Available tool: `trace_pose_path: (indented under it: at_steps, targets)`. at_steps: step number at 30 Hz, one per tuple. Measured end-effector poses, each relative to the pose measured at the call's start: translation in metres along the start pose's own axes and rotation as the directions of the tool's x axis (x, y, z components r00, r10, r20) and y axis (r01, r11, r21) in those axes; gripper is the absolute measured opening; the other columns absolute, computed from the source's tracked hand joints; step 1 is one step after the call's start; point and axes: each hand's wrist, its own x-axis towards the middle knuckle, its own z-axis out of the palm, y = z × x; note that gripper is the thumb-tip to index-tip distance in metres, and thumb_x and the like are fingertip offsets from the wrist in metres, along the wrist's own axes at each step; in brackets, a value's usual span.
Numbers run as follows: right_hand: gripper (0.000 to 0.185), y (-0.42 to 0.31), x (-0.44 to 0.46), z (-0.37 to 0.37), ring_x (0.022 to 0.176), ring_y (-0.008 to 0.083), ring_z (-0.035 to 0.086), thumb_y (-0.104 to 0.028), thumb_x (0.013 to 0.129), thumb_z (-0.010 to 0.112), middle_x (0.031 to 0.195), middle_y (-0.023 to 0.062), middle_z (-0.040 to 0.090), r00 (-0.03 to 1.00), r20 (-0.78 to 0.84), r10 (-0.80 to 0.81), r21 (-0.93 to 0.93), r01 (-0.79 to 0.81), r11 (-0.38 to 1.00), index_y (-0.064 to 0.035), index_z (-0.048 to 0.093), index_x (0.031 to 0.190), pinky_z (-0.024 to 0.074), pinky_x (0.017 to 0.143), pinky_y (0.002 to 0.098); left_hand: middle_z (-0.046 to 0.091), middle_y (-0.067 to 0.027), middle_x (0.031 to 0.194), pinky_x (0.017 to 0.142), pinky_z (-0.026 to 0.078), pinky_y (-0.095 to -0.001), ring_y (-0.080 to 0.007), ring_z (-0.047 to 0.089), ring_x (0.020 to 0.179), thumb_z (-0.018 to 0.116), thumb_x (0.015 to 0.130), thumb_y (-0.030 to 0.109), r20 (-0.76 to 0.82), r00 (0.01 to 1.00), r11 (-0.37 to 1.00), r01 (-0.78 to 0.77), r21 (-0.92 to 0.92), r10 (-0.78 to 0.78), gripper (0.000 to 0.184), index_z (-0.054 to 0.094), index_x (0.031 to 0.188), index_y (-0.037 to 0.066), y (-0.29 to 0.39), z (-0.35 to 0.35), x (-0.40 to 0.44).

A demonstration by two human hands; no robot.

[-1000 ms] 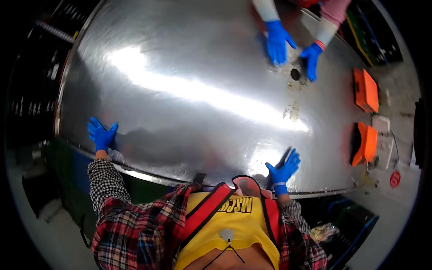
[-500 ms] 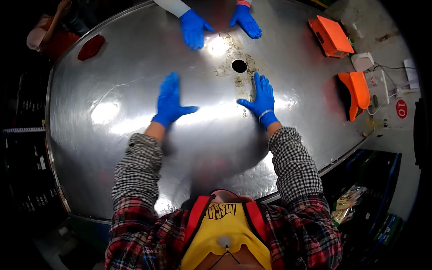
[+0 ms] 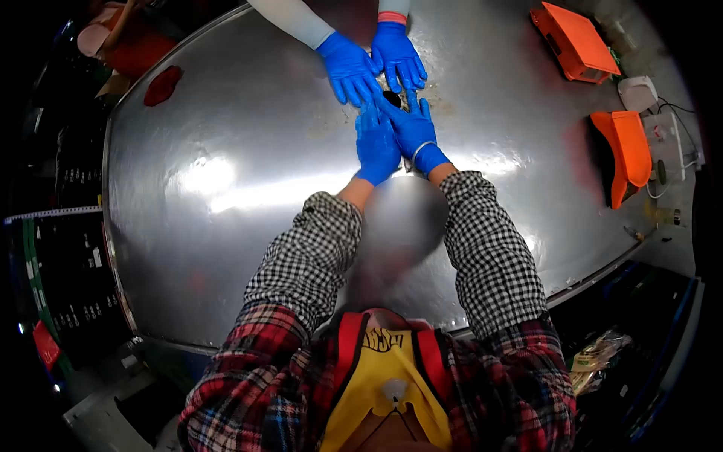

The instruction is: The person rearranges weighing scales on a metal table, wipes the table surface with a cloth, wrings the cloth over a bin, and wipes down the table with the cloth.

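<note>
My left hand (image 3: 378,147), in a blue glove, lies on the metal table (image 3: 286,135) with its fingers stretched forward. Close beside it, my right hand (image 3: 416,137) in a matching glove is also flat, fingers extended, a pale band around its wrist. Neither holds anything I can see. Just past my fingertips is a dark round hole (image 3: 391,99) in the tabletop, partly covered by hands. Across from me, a co-worker's two blue-gloved hands (image 3: 349,69) reach to the hole's far side, nearly meeting mine. Brownish residue (image 3: 444,108) marks the metal nearby.
Two orange devices (image 3: 578,44) stand along the table's right side, near a white box (image 3: 638,93) with cables. A dark red cloth (image 3: 162,85) lies at the far left. Another person (image 3: 135,47) is beyond it. Dark crates (image 3: 655,301) and packaged goods (image 3: 595,360) are at lower right.
My hands have come together and forward to the hole, the left moving right and the right moving slightly left. The co-worker's hands have also closed in on the hole. Scattered residue there is less visible.
</note>
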Motion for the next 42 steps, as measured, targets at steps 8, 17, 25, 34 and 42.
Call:
trace_pose_path:
  at_steps: [8, 17, 25, 34, 42]
  targets:
    - [0.08, 0.01, -0.107, -0.081, 0.141, 0.0351, 0.033, -0.04, 0.084, 0.069, 0.153, 0.0146, 0.038, 0.97, -0.145, -0.195, 0.409, 0.238, 0.881, -0.0078, 0.035, 0.149, 0.0248, 0.115, 0.0455, 0.037, -0.0196, 0.151, 0.113, 0.028, -0.0476, -0.0372, 0.035, 0.138, 0.075, 0.079, 0.042, -0.045, 0.984, 0.985, -0.17, 0.011, 0.17, 0.087, 0.037, 0.147, 0.005, -0.133, -0.183, -0.07]
    - [0.08, -0.153, -0.276, -0.044, 0.143, 0.036, 0.03, -0.037, 0.078, 0.072, 0.156, 0.01, 0.031, 0.66, 0.553, -0.509, 0.322, 0.395, 0.86, -0.0311, 0.036, 0.15, 0.0224, 0.115, 0.0556, 0.033, -0.0254, 0.151, 0.116, 0.024, -0.0479, -0.0404, 0.029, 0.141, 0.062, 0.076, 0.073, -0.475, 0.53, 0.28, 0.819, 0.5, -0.703, 0.109, 0.026, 0.151, 0.001, -0.376, -0.387, -0.397]
    - [0.053, -0.239, -0.19, 0.038, 0.138, 0.025, 0.039, -0.034, 0.093, 0.051, 0.149, -0.0004, 0.043, 0.285, 0.297, -0.911, 0.515, 0.756, 0.404, -0.0316, 0.041, 0.145, 0.0264, 0.115, 0.0525, 0.042, -0.0297, 0.142, 0.112, 0.029, -0.0498, -0.0435, 0.037, 0.134, 0.061, 0.084, 0.062, -0.452, 0.739, 0.507, 0.673, 0.539, -0.501, 0.097, 0.03, 0.147, -0.004, -0.396, -0.36, -0.369]
    - [0.051, -0.406, -0.134, 0.128, 0.143, 0.0298, 0.031, -0.039, 0.097, 0.043, 0.152, 0.0023, 0.041, 0.283, 0.197, -0.939, 0.409, 0.847, 0.341, -0.0322, 0.039, 0.147, 0.0156, 0.117, 0.0572, 0.046, -0.0305, 0.135, 0.107, 0.033, -0.0527, -0.0467, 0.042, 0.125, 0.068, 0.084, 0.05, -0.539, 0.774, 0.673, 0.595, 0.438, -0.333, 0.089, 0.032, 0.146, -0.003, -0.393, -0.34, -0.324]
    - [0.058, -0.463, -0.073, 0.164, 0.147, 0.0371, 0.015, -0.056, 0.096, 0.04, 0.16, 0.0005, 0.025, 0.636, 0.242, -0.733, 0.157, 0.719, 0.676, -0.0389, 0.03, 0.151, 0.0035, 0.114, 0.0671, 0.043, -0.0301, 0.14, 0.11, 0.031, -0.0499, -0.044, 0.041, 0.131, 0.061, 0.088, 0.052, -0.499, 0.753, 0.682, 0.632, 0.366, -0.429, 0.085, 0.033, 0.146, -0.004, -0.41, -0.321, -0.304]
